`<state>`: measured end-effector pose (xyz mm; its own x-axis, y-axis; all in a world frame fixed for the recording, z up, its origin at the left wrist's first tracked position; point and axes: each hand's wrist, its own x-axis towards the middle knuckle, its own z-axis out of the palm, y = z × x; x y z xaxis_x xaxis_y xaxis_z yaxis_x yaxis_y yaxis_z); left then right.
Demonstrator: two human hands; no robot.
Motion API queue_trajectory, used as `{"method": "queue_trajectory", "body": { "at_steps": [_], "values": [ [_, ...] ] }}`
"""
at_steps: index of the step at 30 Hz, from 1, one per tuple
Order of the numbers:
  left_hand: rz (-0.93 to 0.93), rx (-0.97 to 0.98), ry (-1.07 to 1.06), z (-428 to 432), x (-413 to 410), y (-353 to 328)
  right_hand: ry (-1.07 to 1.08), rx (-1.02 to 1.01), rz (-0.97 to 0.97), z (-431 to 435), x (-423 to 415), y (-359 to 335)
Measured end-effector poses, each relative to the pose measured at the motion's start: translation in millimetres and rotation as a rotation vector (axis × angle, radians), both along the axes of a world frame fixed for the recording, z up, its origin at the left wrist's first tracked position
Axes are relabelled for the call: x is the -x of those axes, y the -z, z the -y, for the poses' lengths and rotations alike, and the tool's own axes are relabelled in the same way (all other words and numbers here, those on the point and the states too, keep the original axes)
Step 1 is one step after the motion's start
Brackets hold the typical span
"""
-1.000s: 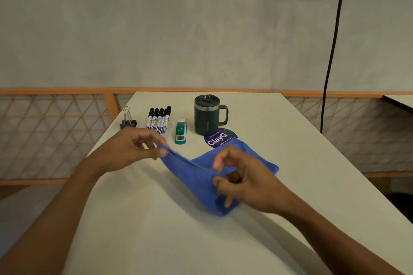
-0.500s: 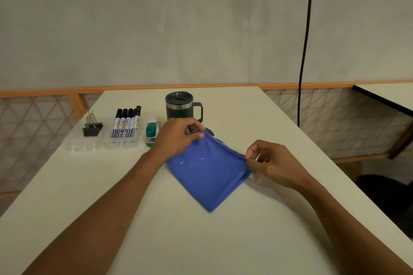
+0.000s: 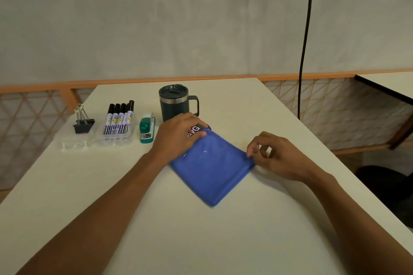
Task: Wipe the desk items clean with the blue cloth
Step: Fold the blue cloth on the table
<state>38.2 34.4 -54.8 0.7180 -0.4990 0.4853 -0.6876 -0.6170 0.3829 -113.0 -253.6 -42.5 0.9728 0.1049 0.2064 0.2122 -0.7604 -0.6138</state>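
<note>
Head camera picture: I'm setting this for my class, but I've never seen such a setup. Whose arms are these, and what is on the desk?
No machine: a person wears the camera on the head, so you look down on their own arms. The left hand presses the far corner of the blue cloth; the right hand pinches its right corner. Behind, on the white desk: black binder clips, markers in a clear tray, a green stapler, a dark green lidded mug, and a purple label partly under the left hand.
</note>
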Motion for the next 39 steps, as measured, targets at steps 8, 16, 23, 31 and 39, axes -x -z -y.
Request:
{"method": "queue_trajectory", "body": {
  "at_steps": [8, 16, 23, 31, 39],
  "values": [
    [-0.205, 0.01, 0.147, -30.4, 79.1, -11.0, -0.201, 0.071, -0.158, 16.5, -7.3, -11.5],
    [-0.134, -0.059, 0.312, -38.5, 126.0, -2.0, -0.213, 0.053, -0.153, 18.0, -9.6, -12.9],
    [-0.013, -0.027, 0.331, -37.0, 129.2, 2.2, -0.202, -0.001, -0.006, 18.0, -5.6, -9.5],
    [-0.391, 0.349, 0.088, -63.3, 109.6, -19.8, -0.061, -0.18, 0.108, -10.6, -40.2, -22.9],
    [-0.422, 0.364, -0.195, -82.7, 69.0, -4.4, 0.004, -0.18, 0.114, -48.3, -105.4, -10.3]
  ]
}}
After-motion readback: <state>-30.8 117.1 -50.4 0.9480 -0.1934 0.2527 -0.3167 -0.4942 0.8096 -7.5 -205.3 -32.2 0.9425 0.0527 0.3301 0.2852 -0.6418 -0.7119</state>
